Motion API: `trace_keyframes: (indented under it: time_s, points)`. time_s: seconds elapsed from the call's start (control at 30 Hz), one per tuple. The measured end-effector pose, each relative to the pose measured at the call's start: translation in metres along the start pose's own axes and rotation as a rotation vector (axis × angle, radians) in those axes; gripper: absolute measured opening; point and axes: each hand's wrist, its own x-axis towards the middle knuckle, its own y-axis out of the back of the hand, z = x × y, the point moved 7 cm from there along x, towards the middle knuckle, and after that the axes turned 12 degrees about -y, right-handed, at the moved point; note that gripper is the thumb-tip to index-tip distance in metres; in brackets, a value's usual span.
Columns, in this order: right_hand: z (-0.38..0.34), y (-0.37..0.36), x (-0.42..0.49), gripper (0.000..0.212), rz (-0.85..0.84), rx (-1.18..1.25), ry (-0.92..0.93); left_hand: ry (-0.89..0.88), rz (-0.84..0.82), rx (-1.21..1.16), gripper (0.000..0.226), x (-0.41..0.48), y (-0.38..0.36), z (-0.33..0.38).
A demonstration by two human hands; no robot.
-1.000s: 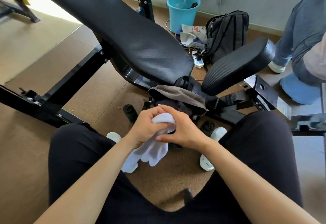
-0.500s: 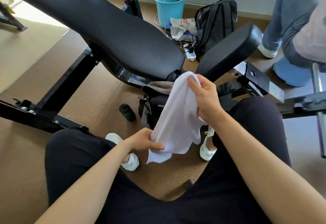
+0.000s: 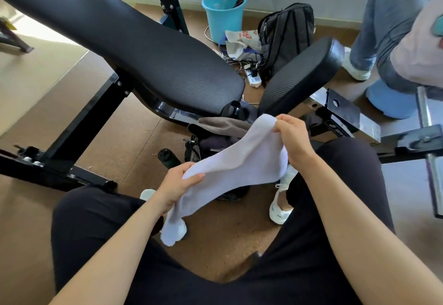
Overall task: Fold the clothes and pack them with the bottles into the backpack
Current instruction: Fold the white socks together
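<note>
I hold a white cloth garment (image 3: 239, 163) stretched between both hands above my knees. My left hand (image 3: 178, 183) grips its lower left part, and my right hand (image 3: 293, 140) pinches its upper right corner. Behind the cloth on the floor stands an open dark backpack (image 3: 211, 141) with a grey-brown flap and dark clothes inside; the cloth hides much of it. A dark bottle (image 3: 167, 157) lies on the floor just left of the backpack.
A black padded bench (image 3: 134, 48) and its seat pad (image 3: 299, 76) stand ahead. Behind them are a blue bucket (image 3: 223, 16), a second black backpack (image 3: 287, 33), a power strip (image 3: 253, 78) and a seated person's legs (image 3: 383, 28) at right. My white shoes (image 3: 279, 208) rest on the brown floor.
The cloth went from bunched between both hands to lifted by my right hand and spread out. My left hand now grips its lower part and the cloth hangs lower and wider.
</note>
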Motion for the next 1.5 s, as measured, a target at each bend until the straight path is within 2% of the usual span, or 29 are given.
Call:
trace_keyframes:
  time_s: [0.07, 0.13, 0.3, 0.33, 0.4, 0.43, 0.47, 0.57, 0.67, 0.77, 0.83, 1.0, 1.07, 1.13, 1.23, 1.3, 1.37, 1.43, 1.5]
  points:
    - [0.001, -0.009, -0.004, 0.023, -0.042, -0.062, 0.015, -0.014, 0.024, -0.085, 0.033, -0.002, 0.004, 0.013]
    - [0.002, -0.023, -0.009, 0.007, -0.095, -0.134, 0.02, -0.007, 0.048, -0.151, 0.037, -0.005, 0.008, 0.019]
    - [0.02, -0.061, -0.02, 0.009, -0.314, -0.361, 0.024, -0.024, 0.048, -0.233, 0.039, -0.008, 0.01, 0.031]
    - [0.02, -0.069, -0.026, 0.02, -0.364, -0.439, 0.085, -0.041, 0.015, -0.218, 0.038, -0.009, 0.008, 0.035]
    - [0.025, -0.087, -0.042, 0.057, -0.473, -0.58, 0.2, -0.081, -0.091, -0.179, 0.034, -0.011, -0.001, 0.046]
    - [0.031, -0.098, -0.05, 0.066, -0.522, -0.63, 0.225, -0.097, -0.141, -0.164, 0.03, -0.012, -0.006, 0.05]
    - [0.038, -0.108, -0.055, 0.063, -0.571, -0.661, 0.235, -0.112, -0.177, -0.152, 0.027, -0.013, -0.009, 0.052]
    - [0.052, -0.125, -0.059, 0.012, -0.632, -0.683, 0.209, -0.128, -0.176, -0.144, 0.017, -0.015, -0.008, 0.054]
    - [0.044, -0.107, -0.04, 0.029, -0.458, -0.552, 0.208, -0.075, -0.115, -0.097, 0.023, -0.014, 0.001, 0.044]
    - [0.031, -0.071, -0.019, 0.021, -0.171, -0.415, 0.176, -0.006, -0.061, 0.061, 0.031, -0.011, 0.01, 0.027]
    - [0.03, -0.051, -0.008, 0.018, -0.043, -0.339, 0.099, 0.014, -0.032, 0.088, 0.035, -0.009, 0.015, 0.019]
    - [0.022, -0.023, 0.01, 0.022, 0.117, -0.495, 0.153, 0.048, -0.002, 0.31, 0.035, -0.007, 0.028, 0.002]
    - [0.022, -0.013, 0.017, 0.021, 0.179, -0.52, 0.139, 0.057, 0.061, 0.356, 0.034, -0.009, 0.034, 0.0]
    - [0.021, -0.008, 0.018, 0.016, 0.24, -0.548, 0.115, 0.082, 0.167, 0.276, 0.034, -0.009, 0.041, 0.001]
    - [0.024, -0.005, 0.018, 0.035, 0.269, -0.621, 0.028, 0.137, 0.27, 0.023, 0.038, -0.009, 0.048, 0.001]
    - [0.025, -0.013, 0.016, 0.028, 0.158, -0.72, 0.017, 0.164, 0.327, -0.17, 0.037, -0.011, 0.051, 0.002]
    - [0.035, -0.019, 0.017, 0.02, 0.02, -0.719, -0.025, 0.194, 0.382, -0.366, 0.03, -0.015, 0.051, 0.003]
    - [0.039, -0.027, 0.014, 0.035, -0.087, -0.698, -0.015, 0.207, 0.417, -0.553, 0.021, -0.017, 0.05, 0.008]
    - [0.04, -0.031, 0.013, 0.039, -0.129, -0.637, -0.004, 0.214, 0.402, -0.663, 0.021, -0.017, 0.045, 0.012]
